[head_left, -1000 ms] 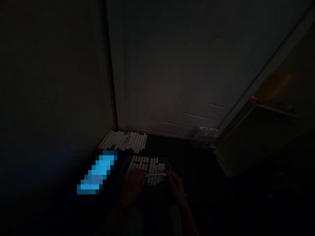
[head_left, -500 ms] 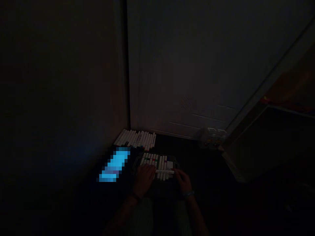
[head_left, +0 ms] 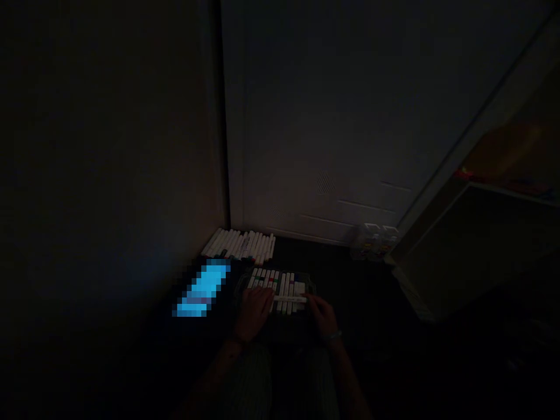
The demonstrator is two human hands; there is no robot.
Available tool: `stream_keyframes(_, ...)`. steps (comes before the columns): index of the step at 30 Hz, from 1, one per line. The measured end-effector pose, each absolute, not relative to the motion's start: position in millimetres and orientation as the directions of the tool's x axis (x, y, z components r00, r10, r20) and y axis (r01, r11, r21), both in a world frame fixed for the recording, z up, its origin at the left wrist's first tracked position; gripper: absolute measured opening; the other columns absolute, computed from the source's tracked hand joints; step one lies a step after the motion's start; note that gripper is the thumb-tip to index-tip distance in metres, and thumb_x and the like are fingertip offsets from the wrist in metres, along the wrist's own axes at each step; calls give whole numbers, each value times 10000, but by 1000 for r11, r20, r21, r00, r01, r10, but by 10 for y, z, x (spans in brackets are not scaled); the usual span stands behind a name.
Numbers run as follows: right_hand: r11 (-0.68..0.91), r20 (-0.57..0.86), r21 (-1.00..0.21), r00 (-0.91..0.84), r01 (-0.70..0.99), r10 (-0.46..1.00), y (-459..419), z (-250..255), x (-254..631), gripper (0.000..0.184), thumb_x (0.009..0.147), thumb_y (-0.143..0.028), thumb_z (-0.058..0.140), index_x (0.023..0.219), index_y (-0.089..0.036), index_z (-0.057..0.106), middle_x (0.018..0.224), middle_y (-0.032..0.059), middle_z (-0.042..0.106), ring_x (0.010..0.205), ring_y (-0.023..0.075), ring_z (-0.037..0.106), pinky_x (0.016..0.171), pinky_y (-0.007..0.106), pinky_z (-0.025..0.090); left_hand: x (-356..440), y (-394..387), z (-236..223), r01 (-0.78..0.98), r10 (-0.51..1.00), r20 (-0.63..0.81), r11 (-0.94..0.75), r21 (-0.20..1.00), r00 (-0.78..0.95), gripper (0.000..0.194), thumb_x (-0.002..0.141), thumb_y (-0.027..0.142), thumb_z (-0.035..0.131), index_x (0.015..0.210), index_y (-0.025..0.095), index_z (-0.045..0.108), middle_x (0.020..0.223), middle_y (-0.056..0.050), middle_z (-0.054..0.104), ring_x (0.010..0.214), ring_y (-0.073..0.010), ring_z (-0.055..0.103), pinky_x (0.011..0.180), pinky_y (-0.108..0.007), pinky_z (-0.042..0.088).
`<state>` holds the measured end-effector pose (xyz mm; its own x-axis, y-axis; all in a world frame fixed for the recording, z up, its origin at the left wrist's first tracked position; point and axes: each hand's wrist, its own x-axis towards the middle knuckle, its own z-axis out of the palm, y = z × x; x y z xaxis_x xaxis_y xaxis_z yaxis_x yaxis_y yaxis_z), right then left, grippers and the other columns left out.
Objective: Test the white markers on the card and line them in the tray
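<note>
The room is very dark. A white marker (head_left: 289,298) lies crosswise between my two hands, just above a low tray (head_left: 311,283) filled with several white markers. My left hand (head_left: 256,312) closes on the marker's left end. My right hand (head_left: 321,315), with a band at the wrist, pinches its right end. The fingers are hard to make out in the gloom.
A second row of white markers (head_left: 240,245) lies on the floor against a white door (head_left: 332,146). A glowing blue screen (head_left: 202,287) lies left of the tray. A small clear box (head_left: 371,240) and dark furniture (head_left: 472,245) stand at the right.
Both hands keep hold of the crosswise marker over the tray. The view swung left and then settled; the hands have barely shifted.
</note>
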<state>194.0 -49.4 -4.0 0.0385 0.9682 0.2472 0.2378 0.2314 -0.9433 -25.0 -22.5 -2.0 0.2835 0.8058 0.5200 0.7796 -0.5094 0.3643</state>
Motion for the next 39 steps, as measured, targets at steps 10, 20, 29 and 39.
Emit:
stream_keyframes(10,269,278,-945,21,188,960,-473,-87,1939,368,795,-470,481,964,-195,658,964,60,664,923,231,593,820,359,451,-286,-176,-72,753,811,518,-515,410,273,282,881,297,315,954,201,570,953,-28,628,910,-170,542,837,-340,369)
stream_keyframes(20,275,289,-939,39,209,957,-441,-46,1945,410,763,-513,489,931,-186,671,936,56,675,898,234,601,797,354,460,-274,-150,-74,731,825,487,-516,446,286,300,872,330,319,970,207,574,955,-32,645,891,-172,572,811,-318,402)
stream_keyframes(29,251,265,-949,50,189,963,-416,-53,1937,422,718,-539,524,896,-189,679,894,45,687,867,229,613,772,363,471,-261,-119,-66,722,835,489,-499,479,252,290,854,340,354,970,220,591,977,-31,656,897,-171,585,809,-313,416)
stream_keyframes(39,274,288,-946,63,174,956,-417,-63,1922,406,717,-534,528,885,-200,683,869,44,689,832,222,621,750,355,480,-263,-127,-27,738,838,479,-493,461,261,302,858,353,341,927,218,603,928,-28,666,841,-166,597,769,-296,424)
